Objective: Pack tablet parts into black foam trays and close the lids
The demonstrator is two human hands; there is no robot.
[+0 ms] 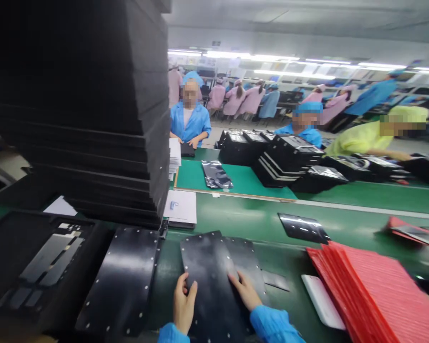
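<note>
Sheet (186, 212) beyond the handled black panel (209, 271) bears an unreadable blue mark (174, 205).

Two overlapping black panels (212, 281), white-dotted edges

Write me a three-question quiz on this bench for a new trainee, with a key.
1. True or false: the right hand touches a black panel.
2. What colour is the sleeve on the right arm? A: pink; B: blue; C: yellow.
3. Fill in: the tall dark stack rises on the person's ____ side.

Key: 1. True. 2. B. 3. Left.
</note>
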